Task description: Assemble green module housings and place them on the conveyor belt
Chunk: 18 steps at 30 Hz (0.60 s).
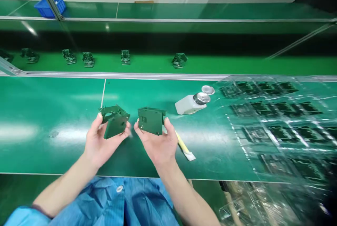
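My left hand [102, 141] is closed around a green circuit board assembly [116, 125], which is tilted, with a second board edge showing behind its front face. In my right hand [160, 145] is another green circuit board assembly [151, 120], held upright between thumb and fingers. A narrow gap separates the two assemblies, and both are raised above the green bench [65, 152]. Just behind my right hand, a yellow-handled brush [184, 146] with a white end lies on the bench, partly hidden by that hand.
A white dispenser bottle [188, 105] with its metal lid flipped up stands beyond my right hand. To the right, a clear plastic tray [237, 141] holds several boards. Several board assemblies [88, 59] line the shelf behind the bench. A blue bin [44, 8] sits higher up.
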Each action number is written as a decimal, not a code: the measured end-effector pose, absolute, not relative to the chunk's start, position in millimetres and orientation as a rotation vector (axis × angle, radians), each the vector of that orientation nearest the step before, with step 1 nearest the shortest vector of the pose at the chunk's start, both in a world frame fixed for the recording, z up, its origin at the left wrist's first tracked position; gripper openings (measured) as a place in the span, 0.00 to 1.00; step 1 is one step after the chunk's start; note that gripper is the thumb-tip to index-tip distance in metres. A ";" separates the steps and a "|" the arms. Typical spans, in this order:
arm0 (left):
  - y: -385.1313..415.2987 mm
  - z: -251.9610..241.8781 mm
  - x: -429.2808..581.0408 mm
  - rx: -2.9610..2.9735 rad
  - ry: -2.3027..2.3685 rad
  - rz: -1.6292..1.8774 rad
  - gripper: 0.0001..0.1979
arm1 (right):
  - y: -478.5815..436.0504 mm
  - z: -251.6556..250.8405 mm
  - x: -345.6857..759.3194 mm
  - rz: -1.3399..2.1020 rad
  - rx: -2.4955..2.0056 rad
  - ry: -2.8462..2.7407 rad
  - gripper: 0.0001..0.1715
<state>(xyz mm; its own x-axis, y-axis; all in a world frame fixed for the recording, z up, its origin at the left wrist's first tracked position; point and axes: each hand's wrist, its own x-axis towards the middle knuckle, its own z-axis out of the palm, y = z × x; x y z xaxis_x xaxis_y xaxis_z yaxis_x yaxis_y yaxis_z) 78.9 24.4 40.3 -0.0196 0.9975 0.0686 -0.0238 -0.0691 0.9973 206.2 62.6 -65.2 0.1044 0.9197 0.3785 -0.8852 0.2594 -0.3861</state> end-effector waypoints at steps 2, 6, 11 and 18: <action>20.0 36.9 83.3 0.983 1.091 1.382 0.30 | 60.5 -60.7 191.2 1.586 0.092 -0.421 0.30; 21.7 35.1 82.5 0.937 1.056 1.434 0.29 | 57.8 -54.4 186.2 1.701 0.222 -0.371 0.30; 22.7 34.7 79.0 0.920 1.037 1.432 0.29 | 56.8 -51.5 187.6 1.592 0.248 -0.491 0.29; 38.9 42.8 23.3 1.489 1.343 1.398 0.34 | 81.5 -88.5 201.9 0.746 -0.284 -1.093 0.31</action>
<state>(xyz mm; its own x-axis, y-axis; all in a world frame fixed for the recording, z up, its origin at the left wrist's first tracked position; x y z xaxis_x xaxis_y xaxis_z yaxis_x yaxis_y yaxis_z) 23.3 38.9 42.8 -0.1109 0.9586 0.2624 0.2237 -0.2332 0.9464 201.9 81.5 -88.5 0.2500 0.6708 0.6983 -0.4053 0.7274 -0.5537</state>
